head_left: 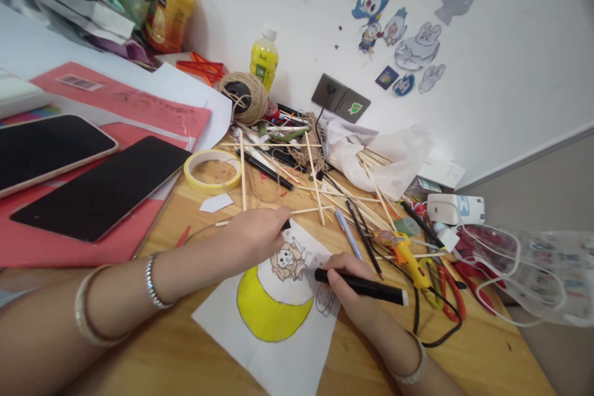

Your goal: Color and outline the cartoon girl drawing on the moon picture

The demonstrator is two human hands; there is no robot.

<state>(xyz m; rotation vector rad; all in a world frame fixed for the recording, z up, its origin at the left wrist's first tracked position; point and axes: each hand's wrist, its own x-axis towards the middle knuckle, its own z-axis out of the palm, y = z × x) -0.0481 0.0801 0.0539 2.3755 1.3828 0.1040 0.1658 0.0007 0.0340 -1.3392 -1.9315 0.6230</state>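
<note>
A white sheet (283, 346) with a yellow crescent moon (269, 312) and a small cartoon figure lies on the wooden table (464, 359). My right hand (346, 294) grips a black marker (366, 286), its tip on the drawing beside the figure. My left hand (257, 232) rests curled on the sheet's upper edge, pinching a small black piece, perhaps the marker cap. Bracelets circle both wrists.
Wooden sticks (325, 189) lie scattered behind the sheet, with a tape roll (212, 170), twine ball (244, 96), yellow glue gun (408, 253), red pliers (448, 297) and pens. Two dark tablets (102, 185) rest on red paper at left. A plastic bag (533, 272) lies right.
</note>
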